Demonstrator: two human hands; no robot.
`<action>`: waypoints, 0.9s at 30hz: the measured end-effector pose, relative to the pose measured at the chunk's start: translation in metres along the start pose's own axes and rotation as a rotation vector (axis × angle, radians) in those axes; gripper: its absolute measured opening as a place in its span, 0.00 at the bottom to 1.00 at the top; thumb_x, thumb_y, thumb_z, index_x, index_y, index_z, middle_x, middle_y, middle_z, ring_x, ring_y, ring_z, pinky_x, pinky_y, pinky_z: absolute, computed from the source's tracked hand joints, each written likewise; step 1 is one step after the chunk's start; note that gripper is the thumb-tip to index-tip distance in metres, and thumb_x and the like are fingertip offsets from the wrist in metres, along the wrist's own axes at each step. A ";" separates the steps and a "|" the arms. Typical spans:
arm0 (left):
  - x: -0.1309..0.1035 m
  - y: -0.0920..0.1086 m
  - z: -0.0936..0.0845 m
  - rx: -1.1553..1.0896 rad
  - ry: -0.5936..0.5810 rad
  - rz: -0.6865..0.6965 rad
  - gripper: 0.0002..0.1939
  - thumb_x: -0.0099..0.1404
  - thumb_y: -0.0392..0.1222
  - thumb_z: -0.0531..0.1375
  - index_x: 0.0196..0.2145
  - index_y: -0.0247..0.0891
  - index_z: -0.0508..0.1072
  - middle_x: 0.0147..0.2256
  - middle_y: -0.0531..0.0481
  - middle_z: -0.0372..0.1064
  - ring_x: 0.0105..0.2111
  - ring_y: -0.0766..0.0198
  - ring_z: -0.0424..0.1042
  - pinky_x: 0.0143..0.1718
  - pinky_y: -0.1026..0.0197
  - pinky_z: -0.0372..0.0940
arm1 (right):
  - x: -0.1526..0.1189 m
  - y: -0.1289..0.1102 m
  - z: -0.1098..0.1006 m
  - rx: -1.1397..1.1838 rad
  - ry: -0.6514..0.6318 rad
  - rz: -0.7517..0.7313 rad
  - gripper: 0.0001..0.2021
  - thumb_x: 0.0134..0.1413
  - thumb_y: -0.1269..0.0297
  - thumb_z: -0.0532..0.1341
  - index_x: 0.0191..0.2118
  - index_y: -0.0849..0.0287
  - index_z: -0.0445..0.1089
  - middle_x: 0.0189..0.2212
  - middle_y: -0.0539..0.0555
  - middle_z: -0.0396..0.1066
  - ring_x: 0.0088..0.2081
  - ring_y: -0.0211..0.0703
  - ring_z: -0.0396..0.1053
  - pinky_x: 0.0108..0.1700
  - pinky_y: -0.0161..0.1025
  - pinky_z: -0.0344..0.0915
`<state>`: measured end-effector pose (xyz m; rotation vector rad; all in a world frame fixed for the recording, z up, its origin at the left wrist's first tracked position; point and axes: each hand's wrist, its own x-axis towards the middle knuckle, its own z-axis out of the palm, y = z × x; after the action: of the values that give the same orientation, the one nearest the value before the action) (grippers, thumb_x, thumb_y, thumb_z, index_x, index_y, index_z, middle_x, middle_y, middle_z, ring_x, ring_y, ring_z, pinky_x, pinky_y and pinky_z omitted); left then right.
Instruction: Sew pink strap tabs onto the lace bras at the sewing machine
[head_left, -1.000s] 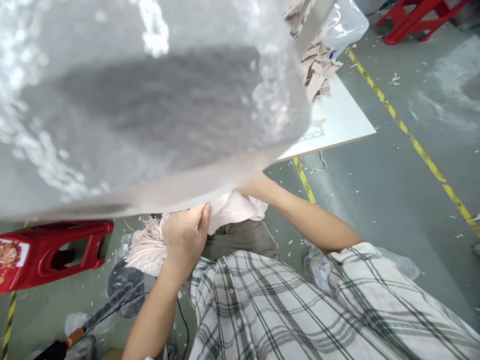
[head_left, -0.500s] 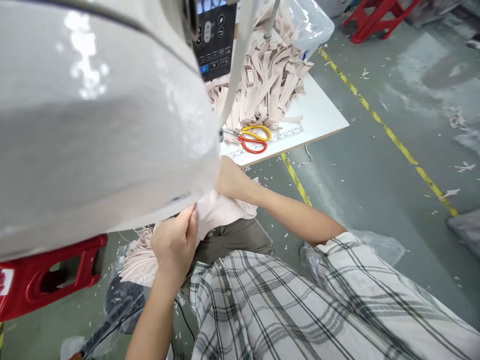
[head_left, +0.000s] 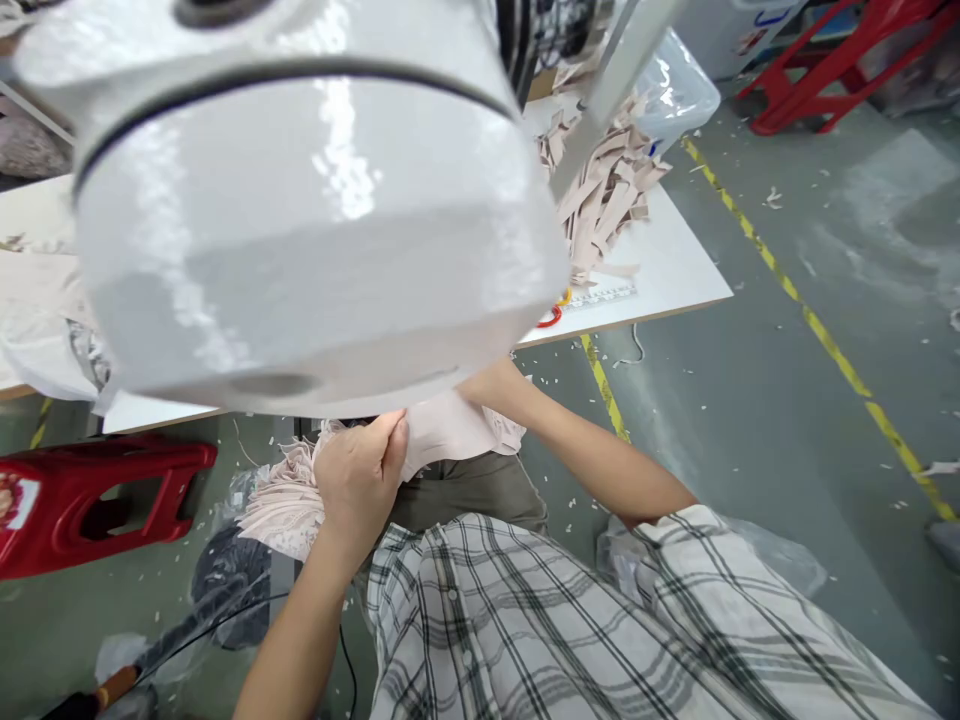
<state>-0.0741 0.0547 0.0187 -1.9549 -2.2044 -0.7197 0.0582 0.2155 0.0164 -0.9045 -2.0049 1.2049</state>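
A glossy white sewing machine head [head_left: 322, 260] fills the upper middle and hides what lies beneath it. At its lower edge my left hand [head_left: 361, 470] is closed, thumb against fingers, on a pale pink fabric piece [head_left: 442, 430]. This fabric hangs down over my lap. My right hand [head_left: 491, 385] reaches under the machine at the fabric's right side; its fingers are hidden behind the head. Left of my left hand, a bundle of pale pink fabric pieces [head_left: 283, 505] with patterned edges hangs in a fanned stack.
Fabric strips [head_left: 611, 190] lie heaped on the white table [head_left: 686, 285], beside a ruler [head_left: 600, 295] and partly hidden scissors [head_left: 551, 317]. A clear plastic bin [head_left: 679, 95] stands behind. Red stools [head_left: 169, 455] are at left and far right. Scraps dot the floor.
My view has swung left and up, so the machine head now covers the control panel and most of the scissors. Both hands stay almost in place at the fabric.
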 end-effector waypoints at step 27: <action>-0.010 -0.008 -0.013 -0.296 0.080 -0.261 0.13 0.71 0.42 0.54 0.43 0.41 0.80 0.29 0.54 0.79 0.27 0.67 0.74 0.28 0.65 0.60 | -0.012 0.027 0.008 -0.049 -0.016 -0.053 0.14 0.52 0.54 0.59 0.40 0.55 0.75 0.38 0.56 0.78 0.50 0.55 0.72 0.58 0.54 0.65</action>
<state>-0.0834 0.0398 0.0237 -1.7291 -2.4471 -1.2006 0.0653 0.2110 -0.0133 -0.8623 -2.0663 1.1423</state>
